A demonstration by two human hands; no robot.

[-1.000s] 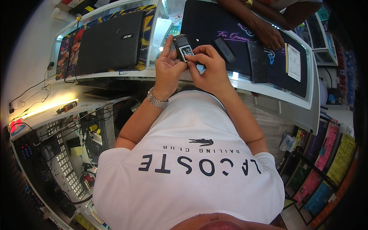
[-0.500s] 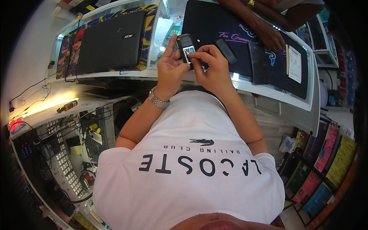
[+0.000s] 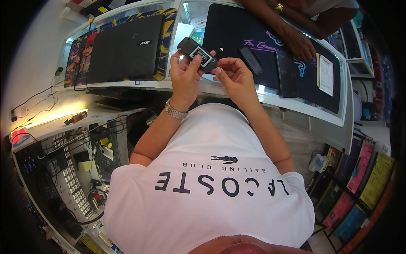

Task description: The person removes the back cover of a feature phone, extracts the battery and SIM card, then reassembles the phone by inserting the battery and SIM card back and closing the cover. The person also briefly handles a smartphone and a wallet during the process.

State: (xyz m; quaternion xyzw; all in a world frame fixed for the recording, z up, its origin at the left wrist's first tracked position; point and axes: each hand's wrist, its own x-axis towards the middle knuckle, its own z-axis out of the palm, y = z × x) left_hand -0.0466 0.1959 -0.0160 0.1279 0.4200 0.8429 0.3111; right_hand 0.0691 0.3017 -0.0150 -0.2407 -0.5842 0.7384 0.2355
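Note:
Over the counter's near edge, my left hand (image 3: 187, 80) grips a dark mobile phone (image 3: 184, 43) with its back uncovered. A black-and-white label (image 3: 205, 58) shows on the bared side. The phone slants from upper left to lower right, and my left thumb presses on the label's edge. My right hand (image 3: 237, 80) pinches the phone's lower right end between thumb and fingers; the exact contact is partly hidden. Just right of my hands, a dark oblong cover (image 3: 251, 60) lies on the black mat (image 3: 230, 25). A tiny white piece (image 3: 221, 49) sits near the phone.
A closed black laptop (image 3: 127, 51) lies at the left on a patterned mat. Across the counter, another person's hand (image 3: 302, 47) rests near a flat black device (image 3: 286, 74) and a paper pad (image 3: 325, 75). A lit lamp tube (image 3: 55, 117) and cables occupy the left shelf.
The phone has turned from nearly upright to a slant across my left hand. My right fingers have moved off its label to its lower end, and my left thumb now lies on it.

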